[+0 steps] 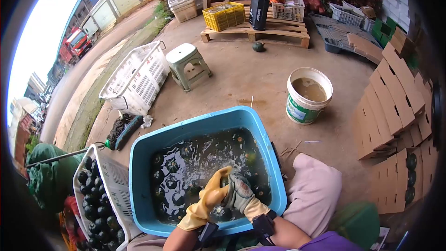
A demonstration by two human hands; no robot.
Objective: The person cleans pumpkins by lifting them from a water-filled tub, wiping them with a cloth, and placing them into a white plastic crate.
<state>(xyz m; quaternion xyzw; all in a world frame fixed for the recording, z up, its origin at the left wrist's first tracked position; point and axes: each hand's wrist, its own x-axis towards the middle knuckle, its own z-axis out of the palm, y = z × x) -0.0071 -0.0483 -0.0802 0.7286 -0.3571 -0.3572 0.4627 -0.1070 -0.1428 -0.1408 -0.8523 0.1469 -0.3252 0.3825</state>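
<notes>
Head view: rubber-gloved hands [227,195] pressed together around a round dark squash [222,213] in blue tub [139,167].

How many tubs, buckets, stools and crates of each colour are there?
Blue tub: 1
White bucket: 1
Green stool: 1
Yellow crate: 1
White crates, those clearly seen: 4, one tipped, one full of dark squashes, one on the pallet, one further right
Total: 8
Both gloved hands, left and right, are in the tub's water.
</notes>
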